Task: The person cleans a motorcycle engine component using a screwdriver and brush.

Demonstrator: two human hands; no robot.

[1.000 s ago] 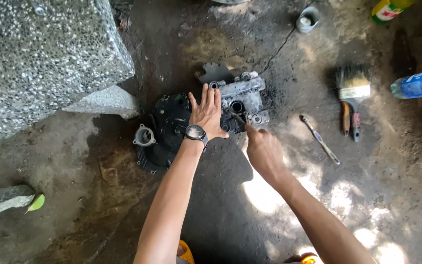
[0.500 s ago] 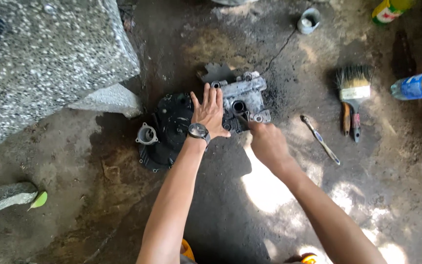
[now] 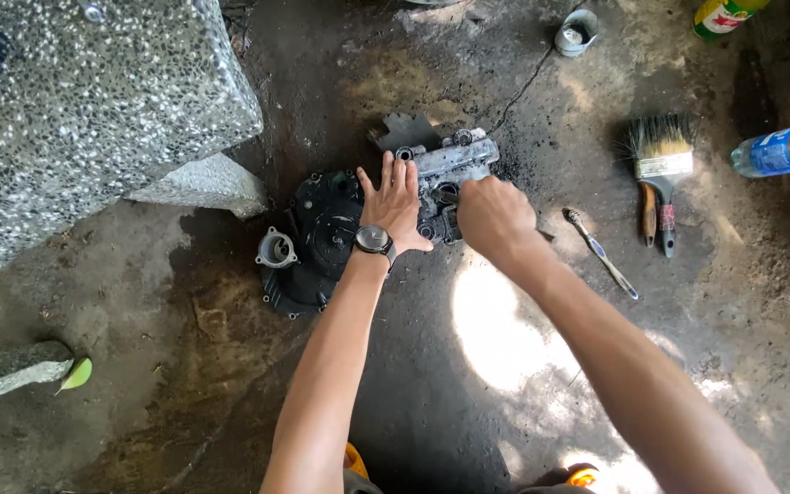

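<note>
engine casing [image 3: 322,240]: showing black, its upper block grey
stone slab [image 3: 93,110]: showing grey, speckled white
paintbrush [image 3: 660,165]: showing pale bristles, silver band
bottle [image 3: 784,151]: showing clear, blue-labelled

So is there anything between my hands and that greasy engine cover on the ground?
Nothing visible. The left hand lies flat on the engine cover, and the right hand is on its grey end. The brushes lie off to the right, clear of both.

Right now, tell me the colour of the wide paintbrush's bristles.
Pale tan with dark tips on the wide paintbrush; head view.
</note>
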